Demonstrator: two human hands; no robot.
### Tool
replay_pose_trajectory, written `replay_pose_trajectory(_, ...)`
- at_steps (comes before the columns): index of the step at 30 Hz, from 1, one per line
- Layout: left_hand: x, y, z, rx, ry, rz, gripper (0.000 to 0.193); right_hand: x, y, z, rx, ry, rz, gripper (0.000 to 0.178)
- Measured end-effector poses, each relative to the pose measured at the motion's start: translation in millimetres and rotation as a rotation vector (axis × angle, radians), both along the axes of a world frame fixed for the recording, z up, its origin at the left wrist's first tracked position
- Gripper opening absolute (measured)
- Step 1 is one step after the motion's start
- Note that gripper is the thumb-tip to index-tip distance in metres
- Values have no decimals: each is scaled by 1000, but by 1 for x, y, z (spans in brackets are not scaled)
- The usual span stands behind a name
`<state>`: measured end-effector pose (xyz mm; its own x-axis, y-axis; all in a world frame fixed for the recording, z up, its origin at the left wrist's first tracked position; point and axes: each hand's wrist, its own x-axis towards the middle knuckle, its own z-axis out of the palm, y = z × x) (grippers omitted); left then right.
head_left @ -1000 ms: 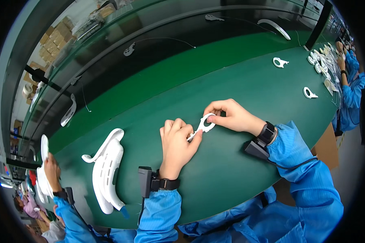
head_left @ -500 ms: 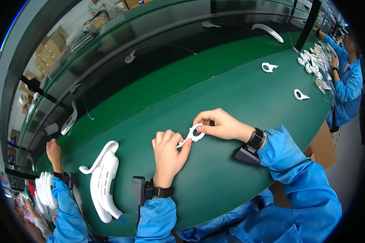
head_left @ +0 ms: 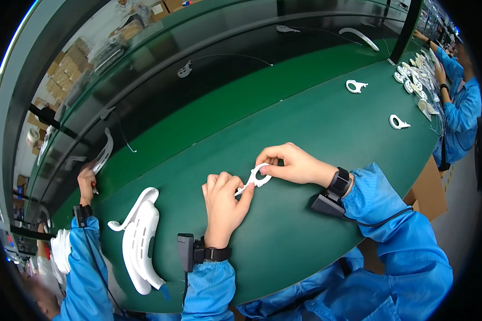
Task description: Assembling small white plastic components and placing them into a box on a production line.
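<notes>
Both hands hold a small white plastic ring with a tail (head_left: 262, 180) just above the green table. My left hand (head_left: 223, 205) pinches its narrow tail end between thumb and fingers. On the ring's far right side, the thumb and fingers of my right hand (head_left: 290, 165) are closed. Left of my left hand lie white curved plastic shells (head_left: 139, 249), one resting partly on another, with a bit of blue at the near end. Two similar white rings, one farther back (head_left: 354, 86) and one to its right (head_left: 398, 122), lie on the table apart from my hands.
Along the far side runs a dark belt (head_left: 225, 80) with white parts and thin wires on it. A co-worker's hand (head_left: 87, 184) at the left reaches a curved white shell (head_left: 105, 151). Another co-worker (head_left: 460, 101) stands right, beside a pile of white parts (head_left: 415, 77).
My hands and the white ring stay almost in place. Parts on the dark belt have shifted right. The left co-worker's hand has moved right and up, to the curved shell.
</notes>
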<state>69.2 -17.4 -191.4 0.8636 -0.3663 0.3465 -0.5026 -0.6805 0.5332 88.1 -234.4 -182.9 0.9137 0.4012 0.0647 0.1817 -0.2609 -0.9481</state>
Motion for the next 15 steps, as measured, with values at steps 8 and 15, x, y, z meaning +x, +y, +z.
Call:
replay_pose_trajectory(8,0,2,0,-11,-8,-5,24,0,2,-3,9,-15,1,18)
replay_pose_trajectory(15,1,2,0,-4,10,0,23,0,2,-1,17,14,-5,17)
